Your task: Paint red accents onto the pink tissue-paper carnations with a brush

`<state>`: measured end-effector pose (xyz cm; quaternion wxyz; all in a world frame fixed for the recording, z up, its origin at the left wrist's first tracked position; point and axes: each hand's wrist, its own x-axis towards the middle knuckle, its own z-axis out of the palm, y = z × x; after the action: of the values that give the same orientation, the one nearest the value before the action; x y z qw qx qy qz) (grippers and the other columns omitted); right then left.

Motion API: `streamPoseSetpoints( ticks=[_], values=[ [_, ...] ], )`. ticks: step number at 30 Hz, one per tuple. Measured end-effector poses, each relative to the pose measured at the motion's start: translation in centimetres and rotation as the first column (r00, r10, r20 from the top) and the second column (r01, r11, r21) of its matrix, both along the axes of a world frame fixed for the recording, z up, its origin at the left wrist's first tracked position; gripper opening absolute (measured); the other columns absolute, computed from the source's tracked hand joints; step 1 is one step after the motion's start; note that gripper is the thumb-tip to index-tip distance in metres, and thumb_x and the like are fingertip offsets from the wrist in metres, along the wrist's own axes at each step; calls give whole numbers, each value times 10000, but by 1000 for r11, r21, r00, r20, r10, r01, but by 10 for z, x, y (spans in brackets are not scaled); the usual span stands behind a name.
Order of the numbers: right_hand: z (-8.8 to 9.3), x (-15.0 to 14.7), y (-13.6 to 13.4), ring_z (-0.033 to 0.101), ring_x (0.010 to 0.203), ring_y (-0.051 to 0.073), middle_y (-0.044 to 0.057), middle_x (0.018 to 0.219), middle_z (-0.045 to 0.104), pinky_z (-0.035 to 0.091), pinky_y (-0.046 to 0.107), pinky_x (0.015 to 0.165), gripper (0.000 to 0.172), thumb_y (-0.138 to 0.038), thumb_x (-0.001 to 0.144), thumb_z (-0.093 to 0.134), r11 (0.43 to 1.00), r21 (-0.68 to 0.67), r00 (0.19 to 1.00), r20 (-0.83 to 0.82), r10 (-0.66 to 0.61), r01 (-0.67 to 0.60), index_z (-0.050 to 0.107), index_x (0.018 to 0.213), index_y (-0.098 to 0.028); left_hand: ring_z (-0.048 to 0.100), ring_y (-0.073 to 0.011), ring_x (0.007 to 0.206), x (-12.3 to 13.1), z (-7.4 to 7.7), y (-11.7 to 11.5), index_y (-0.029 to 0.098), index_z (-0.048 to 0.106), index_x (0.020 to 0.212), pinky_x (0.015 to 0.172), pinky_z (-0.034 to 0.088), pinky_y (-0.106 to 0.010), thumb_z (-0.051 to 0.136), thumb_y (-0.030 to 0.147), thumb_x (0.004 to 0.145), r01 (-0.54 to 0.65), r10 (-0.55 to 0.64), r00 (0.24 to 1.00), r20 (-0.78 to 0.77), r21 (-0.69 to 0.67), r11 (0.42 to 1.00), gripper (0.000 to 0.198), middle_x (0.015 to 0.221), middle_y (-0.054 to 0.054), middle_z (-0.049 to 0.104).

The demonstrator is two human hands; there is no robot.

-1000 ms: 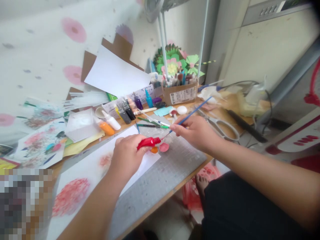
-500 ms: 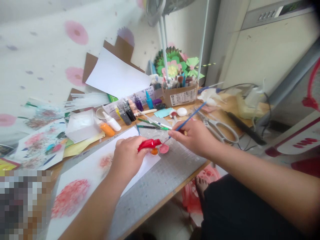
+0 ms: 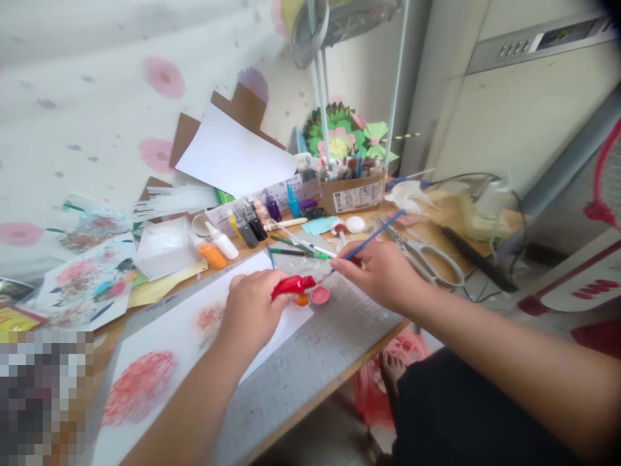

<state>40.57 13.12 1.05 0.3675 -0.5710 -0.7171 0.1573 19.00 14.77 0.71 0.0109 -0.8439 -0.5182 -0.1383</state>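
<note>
My left hand (image 3: 250,309) is closed round a red paint bottle (image 3: 292,285), tipped on its side with the nozzle over small wells of pink and orange paint (image 3: 319,296). A thin blue-handled brush (image 3: 373,237) is pinched in my right hand (image 3: 383,272), its tip down by the pink paint. Under both hands lie a grey cutting mat (image 3: 310,349) and a white sheet (image 3: 179,336) painted with red flower blotches.
Several paint bottles (image 3: 242,228) stand behind the sheet, with loose pens (image 3: 295,246). A cardboard box of supplies (image 3: 352,188) and paper flowers (image 3: 339,133) sit at the back. Scissors (image 3: 429,255) lie to the right. Painted papers (image 3: 82,278) pile up at the left.
Both hands stay over the paint wells; the brush tip has dipped closer to the pink paint. The view has shifted slightly.
</note>
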Motion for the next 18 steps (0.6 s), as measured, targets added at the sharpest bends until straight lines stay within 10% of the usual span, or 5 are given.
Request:
streamPoseSetpoints(
  ticks=[18],
  values=[
    [2, -3, -1, 634, 684, 157, 29, 769, 720, 434, 257, 621, 131, -241, 789, 598, 997, 9, 996, -41, 80, -80, 692, 717, -185, 576, -217, 786, 1, 0, 0, 223, 624, 831, 707, 335, -326, 614, 275, 814, -3, 3, 1000, 8, -7, 1000, 55, 810, 5, 654]
  ],
)
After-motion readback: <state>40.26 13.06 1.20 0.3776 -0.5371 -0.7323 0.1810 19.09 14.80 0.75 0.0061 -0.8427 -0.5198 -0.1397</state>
